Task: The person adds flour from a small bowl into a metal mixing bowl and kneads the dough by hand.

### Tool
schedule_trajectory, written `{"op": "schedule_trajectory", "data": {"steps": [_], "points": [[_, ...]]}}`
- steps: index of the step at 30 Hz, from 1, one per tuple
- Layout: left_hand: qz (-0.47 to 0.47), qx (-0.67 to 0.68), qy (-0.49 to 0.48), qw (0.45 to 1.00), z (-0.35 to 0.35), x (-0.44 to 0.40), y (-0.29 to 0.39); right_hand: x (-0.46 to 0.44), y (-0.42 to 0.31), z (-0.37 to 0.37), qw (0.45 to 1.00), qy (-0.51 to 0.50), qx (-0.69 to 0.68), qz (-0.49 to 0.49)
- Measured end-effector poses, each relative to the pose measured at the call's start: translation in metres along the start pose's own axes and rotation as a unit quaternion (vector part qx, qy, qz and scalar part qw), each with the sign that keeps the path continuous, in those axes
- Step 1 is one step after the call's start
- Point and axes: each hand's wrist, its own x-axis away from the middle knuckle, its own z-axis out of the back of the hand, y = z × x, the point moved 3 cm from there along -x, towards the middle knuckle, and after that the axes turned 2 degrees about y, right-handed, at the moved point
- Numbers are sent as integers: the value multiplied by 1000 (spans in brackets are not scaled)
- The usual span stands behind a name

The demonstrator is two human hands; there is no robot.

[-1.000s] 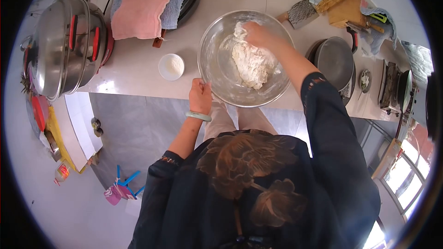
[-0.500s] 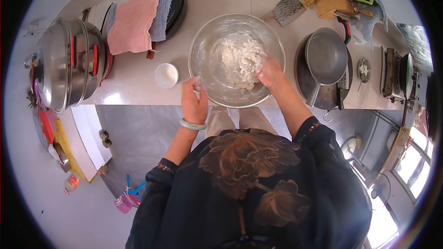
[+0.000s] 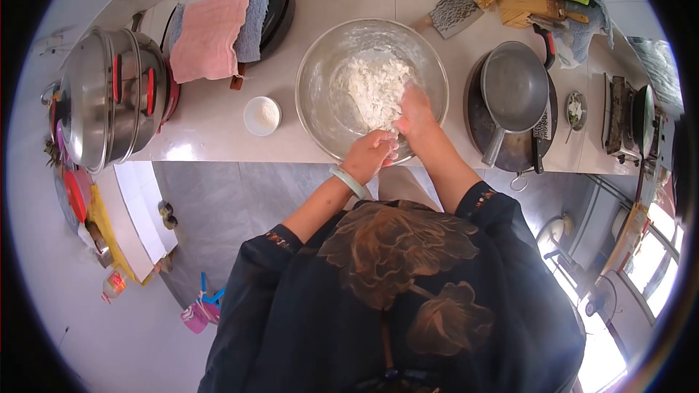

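Observation:
A wide metal bowl (image 3: 314, 113) stands near the counter's front edge, with a rough, floury lump of dough (image 3: 373, 87) inside. My right hand (image 3: 416, 110) is in the bowl at the dough's right side, its fingers bent against the dough and partly hidden. Over the bowl's near rim, my left hand (image 3: 370, 154) has its fingers curled together, close to the right hand and the lower end of the dough. Whether it holds anything is too small to make out. A small white bowl (image 3: 262, 116) with some white powder sits to the left.
On the left stand a large steamer pot (image 3: 102, 102) and a pink cloth (image 3: 210, 36) over a dark pan. To the right are a grey frying pan (image 3: 515, 87), a cleaver (image 3: 455, 14), a wooden board (image 3: 520, 1), a small dish (image 3: 574, 110) and a stove (image 3: 619, 116).
My left hand has left the bowl's left rim and moved right, beside my right hand. My right hand has come down from the dough's far side to its right side. The view has shifted slightly.

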Motion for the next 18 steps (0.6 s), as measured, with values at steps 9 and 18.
{"op": "schedule_trajectory", "data": {"steps": [9,18], "points": [[39,237,-65,969,-31,-11,-10,12,-4,7,990,78,112,47],[43,219,-18,975,-15,8,-12,26,-21,-2,999,-35,-26,29]]}}
